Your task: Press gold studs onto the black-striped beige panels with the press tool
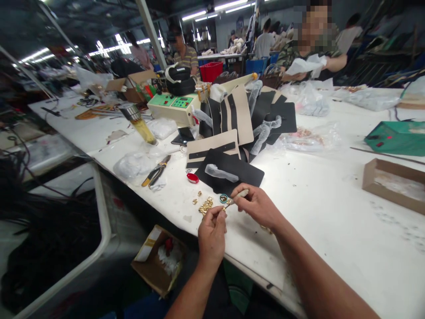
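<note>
At the table's near edge, my left hand [212, 230] is closed, pinching a small gold metal fitting [224, 210] between thumb and fingertips; most of it is hidden. My right hand [255, 204] grips a small screwdriver-like tool [241, 194] with a pale handle. Its thin metal shaft meets the fitting, but the tip is too small to make out. Just beyond my left hand lies a pile of gold fittings [206, 205]. A small round green-rimmed container [223, 198] sits beside the pile, and a red dish [192, 177] lies farther back.
Black and beige panels [236, 115] are heaped past my hands. Left of them lie pliers [156, 171], a jar [137, 124] and a control box [172, 106]. A cardboard tray [395, 181] is at right. Below the edge stands an open carton [159, 261]. Co-workers are across the table.
</note>
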`<action>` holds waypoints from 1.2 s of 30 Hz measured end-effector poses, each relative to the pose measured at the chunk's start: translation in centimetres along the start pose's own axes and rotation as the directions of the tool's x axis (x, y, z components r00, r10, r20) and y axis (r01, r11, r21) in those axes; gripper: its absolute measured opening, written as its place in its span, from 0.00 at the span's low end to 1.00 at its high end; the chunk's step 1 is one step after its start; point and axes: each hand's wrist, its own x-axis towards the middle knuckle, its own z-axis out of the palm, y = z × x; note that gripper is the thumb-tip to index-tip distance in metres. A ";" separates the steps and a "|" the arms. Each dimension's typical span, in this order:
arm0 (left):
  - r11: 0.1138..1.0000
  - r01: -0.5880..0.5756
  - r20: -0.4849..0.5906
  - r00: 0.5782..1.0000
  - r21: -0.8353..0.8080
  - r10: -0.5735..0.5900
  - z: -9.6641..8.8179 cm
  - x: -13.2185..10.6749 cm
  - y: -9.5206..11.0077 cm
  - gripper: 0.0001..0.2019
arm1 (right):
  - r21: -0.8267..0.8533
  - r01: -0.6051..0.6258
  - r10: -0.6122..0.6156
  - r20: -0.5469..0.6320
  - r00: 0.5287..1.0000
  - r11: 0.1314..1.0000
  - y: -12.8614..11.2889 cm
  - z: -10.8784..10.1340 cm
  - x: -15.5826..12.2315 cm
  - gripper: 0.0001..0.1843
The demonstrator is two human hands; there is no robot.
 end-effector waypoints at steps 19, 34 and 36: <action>0.770 -0.288 0.043 0.946 0.570 0.322 -2.6 0.8 1.4 0.12 | 0.259 -0.016 0.069 -0.199 0.978 0.966 0.6 -3.3 0.9 0.17; 0.313 -0.727 0.617 0.686 0.611 0.386 3.2 -1.4 0.5 0.15 | 0.403 0.040 0.095 -0.310 0.946 0.914 0.6 -4.4 1.4 0.16; 0.236 -0.756 0.701 0.654 0.610 0.283 4.9 -1.3 0.8 0.16 | 0.405 0.030 0.104 -0.306 0.946 0.914 0.3 -4.3 1.4 0.16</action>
